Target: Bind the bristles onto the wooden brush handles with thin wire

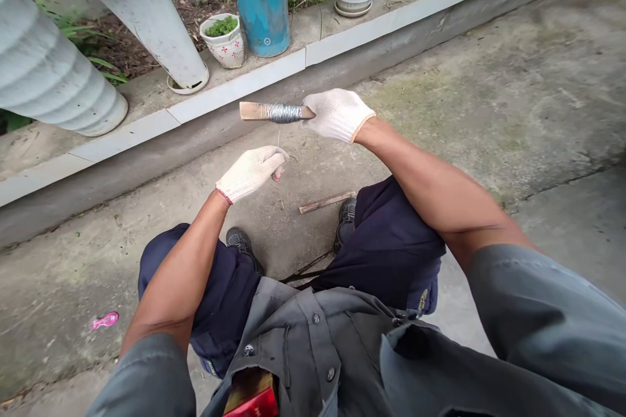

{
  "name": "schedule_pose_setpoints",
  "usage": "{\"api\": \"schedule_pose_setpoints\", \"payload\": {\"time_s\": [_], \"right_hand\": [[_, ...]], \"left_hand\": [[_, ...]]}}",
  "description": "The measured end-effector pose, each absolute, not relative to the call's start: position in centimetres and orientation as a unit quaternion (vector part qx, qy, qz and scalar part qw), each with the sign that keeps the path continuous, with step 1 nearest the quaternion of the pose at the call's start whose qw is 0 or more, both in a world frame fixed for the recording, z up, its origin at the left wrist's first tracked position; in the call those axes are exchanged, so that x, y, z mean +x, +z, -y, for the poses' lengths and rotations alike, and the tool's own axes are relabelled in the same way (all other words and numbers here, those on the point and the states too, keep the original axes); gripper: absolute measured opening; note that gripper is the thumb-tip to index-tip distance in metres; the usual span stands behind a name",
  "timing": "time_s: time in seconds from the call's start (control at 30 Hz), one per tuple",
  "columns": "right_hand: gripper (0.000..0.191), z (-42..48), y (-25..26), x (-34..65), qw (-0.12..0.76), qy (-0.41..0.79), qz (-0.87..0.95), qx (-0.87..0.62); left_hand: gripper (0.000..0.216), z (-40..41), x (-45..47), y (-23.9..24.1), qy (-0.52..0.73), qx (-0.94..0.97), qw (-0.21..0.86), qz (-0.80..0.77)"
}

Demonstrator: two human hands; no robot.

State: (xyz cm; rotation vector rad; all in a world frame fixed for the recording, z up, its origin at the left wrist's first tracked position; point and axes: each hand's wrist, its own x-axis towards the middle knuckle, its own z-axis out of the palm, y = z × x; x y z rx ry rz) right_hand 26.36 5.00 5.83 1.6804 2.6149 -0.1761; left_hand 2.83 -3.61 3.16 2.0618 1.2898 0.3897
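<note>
My right hand (336, 115), in a white knit glove, is closed round one end of a flat wooden stick (253, 111) held level above the ground. Thin grey wire (284, 113) is wound round the stick's middle. A fine strand runs down from the winding to my left hand (252, 171), also gloved, which pinches the strand's end a little below and left of the stick. Both hands hover over my knees; I am crouched on concrete.
Another short wooden stick (327, 202) lies on the concrete between my shoes. A raised tiled ledge (293, 62) runs across behind, bearing white planters (154, 19), a small patterned pot (225, 42) and a blue pot (263, 3). A pink object (104, 320) lies at lower left.
</note>
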Motion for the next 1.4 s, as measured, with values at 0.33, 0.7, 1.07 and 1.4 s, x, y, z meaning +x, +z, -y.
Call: {"api": "schedule_pose_setpoints", "payload": {"time_s": [0.33, 0.7, 1.07, 1.4], "right_hand": [[0.025, -4.5, 4.3, 26.2, 0.2, -0.046, -0.856, 0.475], [0.02, -3.8, 5.4, 27.6, 0.158, -0.161, -0.915, 0.335], [0.027, -3.7, 6.0, 27.2, 0.071, -0.208, -0.917, 0.334], [0.037, -5.4, 5.0, 26.1, 0.003, -0.022, -0.812, 0.583]], "left_hand": [[0.04, 3.3, 1.2, 4.3, 0.123, 0.79, 0.259, -0.542], [0.04, 3.1, 0.9, 3.8, 0.166, 0.768, 0.276, -0.553], [0.033, 3.5, 1.1, 3.2, 0.253, 0.728, 0.445, -0.456], [0.036, 4.1, 2.9, 3.3, 0.175, 0.732, 0.414, -0.512]]}}
